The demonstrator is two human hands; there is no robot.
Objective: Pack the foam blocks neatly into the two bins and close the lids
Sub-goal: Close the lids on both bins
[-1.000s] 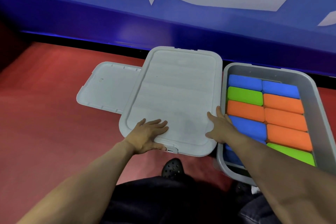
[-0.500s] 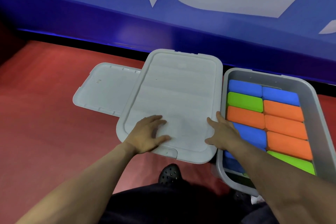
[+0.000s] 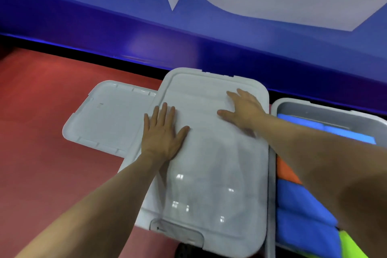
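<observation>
Presently the step in hand is judged to be seating the grey lid (image 3: pixel 209 153) on the left bin, which it covers completely. Nearest the camera, the lid's latch tab (image 3: pixel 178 231) overhangs the front edge; whether it has engaged cannot be told. Farther up, the left hand (image 3: pixel 162 134) lies flat on the lid's left half, fingers straight and slightly spread, palm down. Beyond it, the right hand (image 3: pixel 243 109) rests flat near the far right corner, fingers likewise extended and gripping nothing.

To do this step well, press evenly with both palms, working around the perimeter so that the rim seats on every side, then check the front tab. Uneven pressure would likely leave one corner raised.

Just beside the lid on the right stands the open right bin (image 3: pixel 314 109), holding blue, orange and green foam blocks (image 3: pixel 301 201) in flat rows, partly hidden by the right forearm. Its cover is probably the second lid (image 3: pixel 109 115), which lies on the red floor (image 3: pixel 37 132) to the left, partly tucked under the first. Behind everything runs a blue wall (image 3: pixel 125 16) with white markings.
</observation>
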